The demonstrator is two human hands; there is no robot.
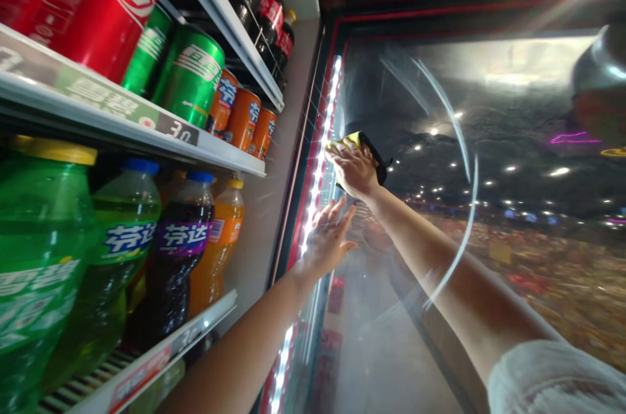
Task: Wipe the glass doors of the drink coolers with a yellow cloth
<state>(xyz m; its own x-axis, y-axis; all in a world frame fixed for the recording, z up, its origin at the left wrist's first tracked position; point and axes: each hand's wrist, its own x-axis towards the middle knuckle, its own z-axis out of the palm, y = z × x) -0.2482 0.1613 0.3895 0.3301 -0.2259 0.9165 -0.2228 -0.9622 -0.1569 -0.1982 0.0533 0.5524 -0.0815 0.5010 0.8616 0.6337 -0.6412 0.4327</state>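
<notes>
White shelves (244, 163) of a drinks cooler filled the left side, set at a steep slant. On the lower shelf stood a large green plastic bottle with a yellow cap (42, 238), then a yellow-green bottle with a blue cap (115, 235), a dark bottle with a purple label (179, 238) and an orange bottle with a yellow cap (225, 238). Above them came a big red can (115, 23), green cans (188, 75) and orange cans (244, 119); higher up were dark bottles with red labels (271, 13).

Next, a bright strip of white lights (320, 182) ran along the edge of a dark-framed glass door (386, 342). The person's bare left hand (330, 241) was before that edge, empty, its fingers spread; whether it touched the glass could not be told. Just above and to the right, the right hand (356, 166) had hold of a yellow-and-black cloth (370, 145), its fingers draped over it and pressing it to the glass near the light strip.

Further right, pale curved streaks (473, 205) crossed the pane. Wiping looked partway along: the cloth was at the edge, and those streaks were left to clear. Blurred lights showed beyond, above a light grey sleeve (538, 375).
</notes>
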